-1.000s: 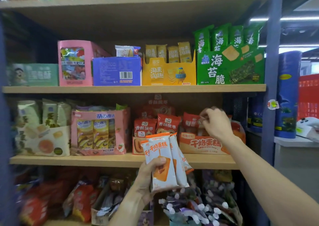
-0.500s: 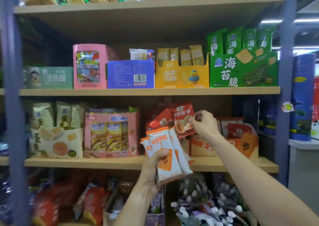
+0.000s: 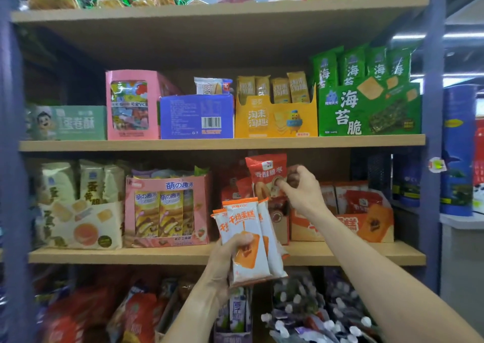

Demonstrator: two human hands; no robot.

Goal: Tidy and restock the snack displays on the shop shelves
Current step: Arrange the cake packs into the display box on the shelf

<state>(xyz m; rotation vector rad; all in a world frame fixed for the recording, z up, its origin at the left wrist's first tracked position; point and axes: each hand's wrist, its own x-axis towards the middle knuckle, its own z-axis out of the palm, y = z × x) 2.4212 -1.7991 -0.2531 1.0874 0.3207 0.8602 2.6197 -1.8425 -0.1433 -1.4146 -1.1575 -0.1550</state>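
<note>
Several white-and-orange cake packets (image 3: 247,240) stand fanned in the left hand (image 3: 226,261), upright, with orange tops and an orange square printed on the front one. The left grip is curled round their lower halves, thumb across the front packet, holding the bunch in front of the edge of the middle shelf (image 3: 157,255).

The right hand (image 3: 301,190) is raised under the shelf above, its thumb and fingertips pinching the right edge of a red jujube packet (image 3: 267,177), which is held upright above more red packets in a small carton. That grip is nearly closed on the packet's edge, the other fingers loosely bent.

Just right of the right forearm sits an orange display box (image 3: 372,225) with red packets lying in it. Left of the hands stand a pink box of biscuit sticks (image 3: 167,209) and a cream box of egg-yolk snacks (image 3: 78,222). On the shelf above are a green seaweed-crisp box (image 3: 366,109), a yellow box (image 3: 275,120), a blue box (image 3: 196,117) and a tall pink box (image 3: 131,107). The lowest shelf, blurred, holds loose red and purple packets.
</note>
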